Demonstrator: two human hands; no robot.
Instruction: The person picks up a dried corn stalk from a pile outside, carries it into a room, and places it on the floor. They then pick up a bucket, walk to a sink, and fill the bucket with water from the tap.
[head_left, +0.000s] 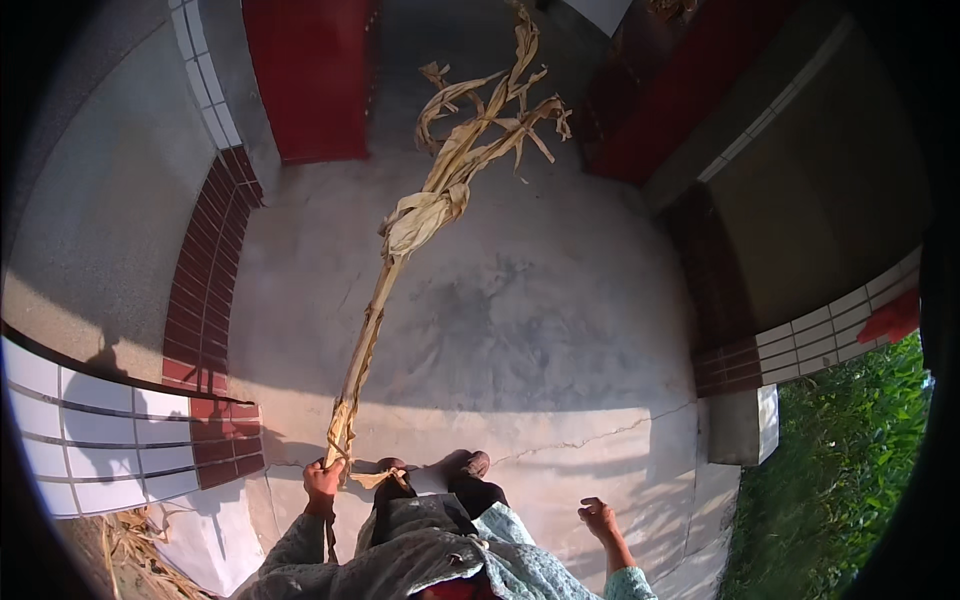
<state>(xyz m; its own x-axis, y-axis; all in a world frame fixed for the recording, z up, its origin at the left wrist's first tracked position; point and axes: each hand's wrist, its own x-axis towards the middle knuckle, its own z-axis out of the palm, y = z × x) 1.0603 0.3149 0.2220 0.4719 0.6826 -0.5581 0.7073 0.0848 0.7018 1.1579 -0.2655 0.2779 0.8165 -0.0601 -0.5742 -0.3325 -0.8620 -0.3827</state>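
My left hand is closed around the lower end of a long dried corn stalk. The stalk reaches away from me, leaning to the right toward its far end. Partway along it hangs a pale, husk-wrapped ear, and withered, curling leaves spread at the tip. A loose dry leaf sticks out beside the grip. Off to my right side, my right hand hangs in the air with loosely bent fingers and nothing in it.
I stand on a concrete floor before a gateway with red door panels. Tiled walls flank both sides, red-brown tiles on the left. A low block and green plants lie right; dry stalks lie lower left.
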